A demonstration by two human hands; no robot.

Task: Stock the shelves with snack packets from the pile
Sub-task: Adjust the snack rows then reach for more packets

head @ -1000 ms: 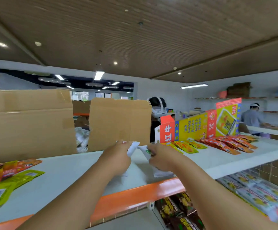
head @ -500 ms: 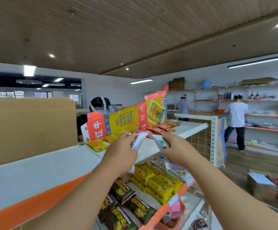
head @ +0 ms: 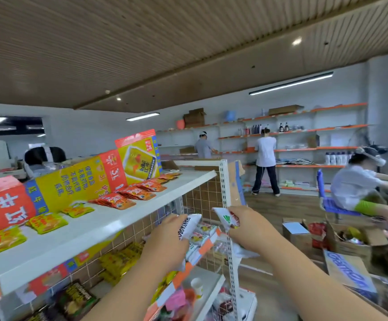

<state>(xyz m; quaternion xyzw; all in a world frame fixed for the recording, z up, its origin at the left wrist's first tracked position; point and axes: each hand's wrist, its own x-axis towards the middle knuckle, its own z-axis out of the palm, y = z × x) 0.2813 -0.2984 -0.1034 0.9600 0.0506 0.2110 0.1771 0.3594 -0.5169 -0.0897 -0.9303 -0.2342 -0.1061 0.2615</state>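
Observation:
My left hand (head: 166, 242) grips a white snack packet (head: 189, 225) with black lettering, held up near the front edge of the white top shelf (head: 109, 224). My right hand (head: 246, 228) grips another white packet (head: 226, 218) with a green and red print, level with the first and just right of the shelf's end post (head: 224, 181). Red packets (head: 130, 193) and yellow-green packets (head: 47, 222) lie in rows on the top shelf. The lower shelves hold yellow packets (head: 121, 260) and dark packets (head: 77, 297).
A long yellow and red carton (head: 77, 179) lies along the back of the top shelf. Open cardboard boxes (head: 348, 242) with goods stand on the floor at right, beside a seated person (head: 359, 188). Two people (head: 266, 158) stand at the far wall shelves.
The view has swung right along the shelf towards its end. Both hands, still holding their packets, have moved off the top shelf's surface to its right end, out in front of the lower shelves.

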